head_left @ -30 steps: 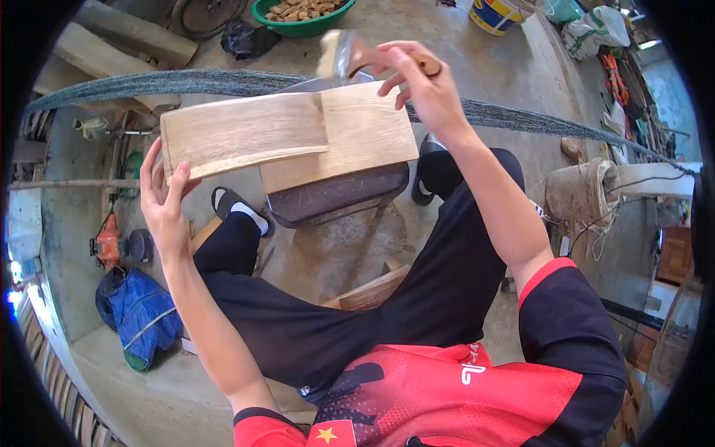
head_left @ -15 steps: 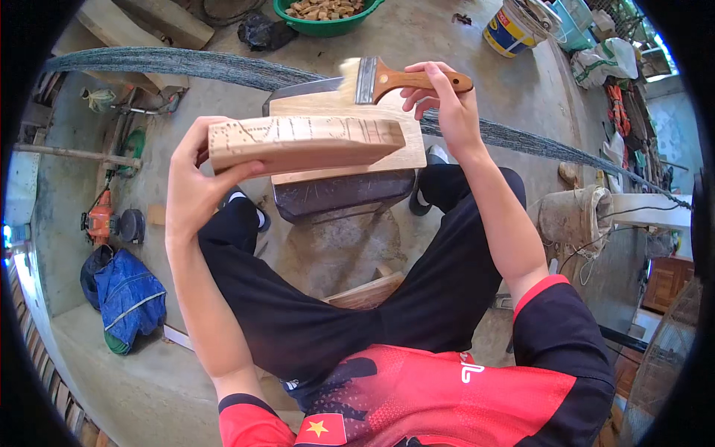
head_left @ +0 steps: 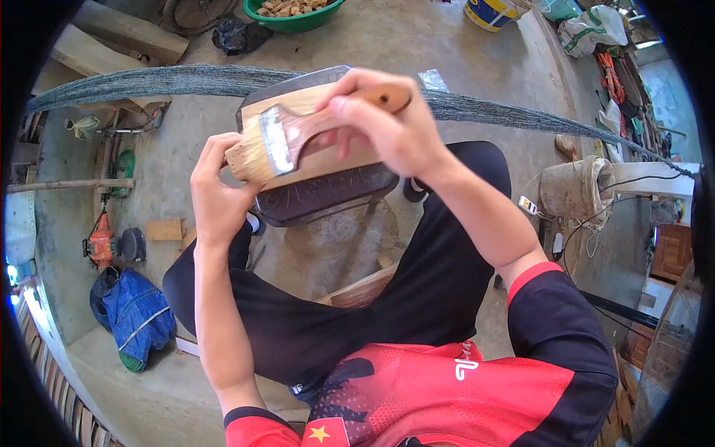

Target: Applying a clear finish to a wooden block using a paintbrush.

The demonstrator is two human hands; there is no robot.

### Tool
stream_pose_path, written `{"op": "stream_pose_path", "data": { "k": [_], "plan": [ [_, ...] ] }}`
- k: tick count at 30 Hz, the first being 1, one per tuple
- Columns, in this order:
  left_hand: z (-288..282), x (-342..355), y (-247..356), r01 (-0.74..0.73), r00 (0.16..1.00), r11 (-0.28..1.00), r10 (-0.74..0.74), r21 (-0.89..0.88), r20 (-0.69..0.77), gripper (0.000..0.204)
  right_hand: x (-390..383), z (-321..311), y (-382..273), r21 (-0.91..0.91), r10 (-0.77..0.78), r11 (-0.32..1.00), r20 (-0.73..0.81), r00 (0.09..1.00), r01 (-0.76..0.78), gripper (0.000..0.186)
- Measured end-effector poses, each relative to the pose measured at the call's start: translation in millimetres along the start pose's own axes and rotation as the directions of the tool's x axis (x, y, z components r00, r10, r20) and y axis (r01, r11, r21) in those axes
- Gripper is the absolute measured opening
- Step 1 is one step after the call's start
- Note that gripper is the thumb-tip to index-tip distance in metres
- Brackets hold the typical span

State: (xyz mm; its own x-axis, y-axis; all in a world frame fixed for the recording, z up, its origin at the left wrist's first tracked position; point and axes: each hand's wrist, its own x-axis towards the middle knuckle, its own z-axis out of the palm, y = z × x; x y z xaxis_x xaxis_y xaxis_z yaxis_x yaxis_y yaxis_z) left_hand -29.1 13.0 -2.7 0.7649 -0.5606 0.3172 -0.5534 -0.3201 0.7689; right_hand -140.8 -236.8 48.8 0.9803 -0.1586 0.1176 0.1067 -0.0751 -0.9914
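My left hand (head_left: 217, 195) grips a pale wooden block (head_left: 237, 162) by its end; dark dotted marks show there, and the brush hides most of the rest. In my right hand (head_left: 398, 127) is a wide paintbrush (head_left: 279, 140), held by its brown wooden handle. Its pale bristles lie across the block, close to my left fingers; whether they press on it I cannot tell. Below both hands, a light wooden board (head_left: 298, 98) rests on a dark, rounded stand (head_left: 331, 195) between my knees.
Behind the stand, a stretched dark net (head_left: 179, 79) crosses the view. A green basin (head_left: 298, 21) of wood pieces sits at the far side. To the left lie a blue bag (head_left: 138, 309) and an orange tool (head_left: 101, 242); a pale bucket (head_left: 572, 186) stands at right.
The brush has swung down and left onto the block, its metal band now tilted. The block has turned from lying broadside to mostly hidden behind the bristles. My view has shifted slightly.
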Motion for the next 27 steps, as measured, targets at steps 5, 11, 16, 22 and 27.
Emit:
{"op": "stream_pose_path", "data": {
  "k": [5,11,16,22,27],
  "plan": [
    [-3.5,-1.9,3.6,-0.034,0.999,0.98,0.026,0.197,0.042,0.049,10.8,-61.8,8.4,0.013,0.002,1.0,-0.154,0.988,0.0,0.021],
    [-3.6,-4.0,1.0,-0.022,0.998,0.972,0.007,0.232,0.067,0.049,5.4,-117.7,11.6,-0.264,-0.174,0.963,-0.447,0.877,0.057,0.029],
    [-4.7,-3.5,0.7,-0.043,0.997,0.963,0.025,0.266,0.071,0.048,2.9,-121.1,13.8,-0.239,-0.284,0.955,-0.58,0.763,0.173,0.032],
    [-7.6,-1.5,0.8,-0.033,0.995,0.961,0.006,0.276,0.097,0.048,1.1,-96.5,12.8,-0.188,-0.336,0.942,-0.554,0.762,0.279,0.032],
    [-8.6,-3.2,2.4,0.262,0.96,0.956,-0.272,0.129,0.07,0.047,-0.4,-63.6,18.3,-0.067,-0.223,0.975,-0.318,0.922,0.213,0.032]
  ]
}}
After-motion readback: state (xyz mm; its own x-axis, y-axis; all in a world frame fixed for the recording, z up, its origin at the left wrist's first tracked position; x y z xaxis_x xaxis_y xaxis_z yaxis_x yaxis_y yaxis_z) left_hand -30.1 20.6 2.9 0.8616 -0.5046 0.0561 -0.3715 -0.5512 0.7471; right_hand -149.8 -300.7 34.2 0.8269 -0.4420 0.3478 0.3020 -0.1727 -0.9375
